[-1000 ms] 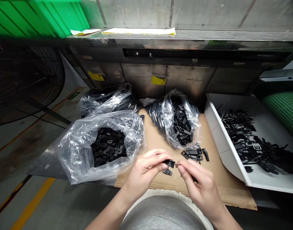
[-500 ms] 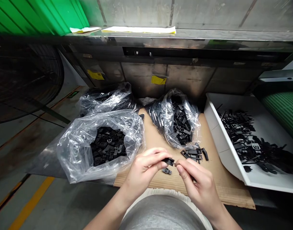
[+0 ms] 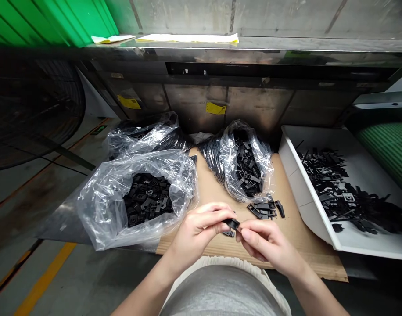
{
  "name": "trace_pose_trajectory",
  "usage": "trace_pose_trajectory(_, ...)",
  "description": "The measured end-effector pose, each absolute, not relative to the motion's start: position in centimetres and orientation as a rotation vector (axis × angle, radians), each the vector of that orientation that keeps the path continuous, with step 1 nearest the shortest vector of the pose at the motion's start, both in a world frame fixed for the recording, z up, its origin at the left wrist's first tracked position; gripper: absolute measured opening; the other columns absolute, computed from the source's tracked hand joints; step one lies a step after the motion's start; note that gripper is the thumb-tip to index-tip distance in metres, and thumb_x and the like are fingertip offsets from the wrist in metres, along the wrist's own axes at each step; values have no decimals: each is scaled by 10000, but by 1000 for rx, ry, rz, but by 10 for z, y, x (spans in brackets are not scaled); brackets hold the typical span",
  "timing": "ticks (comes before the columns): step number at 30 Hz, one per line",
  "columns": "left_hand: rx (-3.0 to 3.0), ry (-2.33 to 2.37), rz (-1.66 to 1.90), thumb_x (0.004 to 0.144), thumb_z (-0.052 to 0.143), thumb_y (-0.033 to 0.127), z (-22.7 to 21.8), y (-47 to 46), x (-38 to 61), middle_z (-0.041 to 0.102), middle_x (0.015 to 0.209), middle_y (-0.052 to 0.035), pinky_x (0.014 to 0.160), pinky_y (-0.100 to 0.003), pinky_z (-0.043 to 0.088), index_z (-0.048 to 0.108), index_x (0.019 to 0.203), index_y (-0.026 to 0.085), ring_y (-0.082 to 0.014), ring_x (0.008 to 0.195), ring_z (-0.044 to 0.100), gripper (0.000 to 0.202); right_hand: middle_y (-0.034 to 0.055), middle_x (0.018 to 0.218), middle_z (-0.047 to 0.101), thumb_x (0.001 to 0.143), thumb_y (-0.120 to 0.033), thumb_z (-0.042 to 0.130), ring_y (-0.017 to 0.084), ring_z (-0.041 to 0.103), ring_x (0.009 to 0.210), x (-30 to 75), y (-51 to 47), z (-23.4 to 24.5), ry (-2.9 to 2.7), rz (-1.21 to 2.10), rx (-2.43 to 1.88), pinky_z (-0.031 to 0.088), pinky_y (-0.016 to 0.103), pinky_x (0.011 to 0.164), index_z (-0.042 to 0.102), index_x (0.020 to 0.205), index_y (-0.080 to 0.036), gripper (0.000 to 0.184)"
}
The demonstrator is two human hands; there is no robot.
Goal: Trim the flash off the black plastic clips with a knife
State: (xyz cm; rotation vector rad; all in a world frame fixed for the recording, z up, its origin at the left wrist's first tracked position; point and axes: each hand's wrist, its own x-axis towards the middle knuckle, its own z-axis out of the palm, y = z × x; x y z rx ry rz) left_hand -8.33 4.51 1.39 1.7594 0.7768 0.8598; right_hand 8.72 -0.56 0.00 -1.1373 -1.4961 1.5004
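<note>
Between the thumb and fingers of my left hand (image 3: 204, 226) is a small black plastic part (image 3: 232, 223), raised over the cardboard. Fingers curled, my right hand (image 3: 265, 241) pinches close against the right end of that part; what lies within its grip is mostly hidden. Another black part (image 3: 228, 233) lies on the cardboard just beneath the hands, partly covered. Several narrow black frame-like pieces (image 3: 264, 208) lie in a loose pile beyond my right hand.
An open clear plastic bag (image 3: 98, 210) of black parts stands at left, another bag (image 3: 268, 175) behind the pile, a third (image 3: 145, 131) at back left. A white tray (image 3: 306, 193) with black pieces is at right. Cardboard (image 3: 207, 184) covers the worktop; a metal wall rises behind.
My right hand has moved slightly left and closer to the black part, and the thin edge seen between them is now covered. The left hand keeps its hold.
</note>
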Motion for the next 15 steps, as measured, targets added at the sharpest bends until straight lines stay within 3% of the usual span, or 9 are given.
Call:
trace_pose_trajectory(3, 1792, 777, 910, 774, 570, 78, 14, 46, -83, 642, 912, -35, 802, -264, 447, 681, 891, 197, -171, 875, 588, 200, -49, 460, 444, 826, -367, 479, 32, 312, 353, 92, -4, -1, -1436, 1793, -1000, 249, 166, 346, 598, 696, -125, 299)
trace_pose_trajectory(6, 1816, 774, 949, 763, 575, 55, 16, 46, -83, 642, 924, -26, 803, -252, 447, 679, 891, 203, -160, 871, 593, 221, -33, 546, 504, 785, -333, 559, 39, 407, 410, 96, -5, -4, -1177, 1805, -957, 317, 155, 381, 605, 784, -145, 194)
trace_pose_trajectory(11, 1859, 899, 979, 731, 586, 20, 16, 42, -85, 635, 961, -23, 812, -269, 451, 638, 950, 209, -173, 912, 577, 294, 15, 729, 569, 852, -280, 465, 91, 527, 513, 96, -16, -13, -1105, 1430, -1143, 419, 217, 453, 551, 1046, -201, 227)
trace_pose_trajectory(15, 2002, 933, 1010, 760, 535, 20, 12, 40, -85, 624, 947, -46, 787, -286, 463, 620, 966, 194, -186, 900, 570, 282, 7, 687, 515, 874, -208, 406, 107, 498, 531, 86, -25, -12, -1442, 984, -1299, 422, 247, 519, 574, 1032, -206, 230)
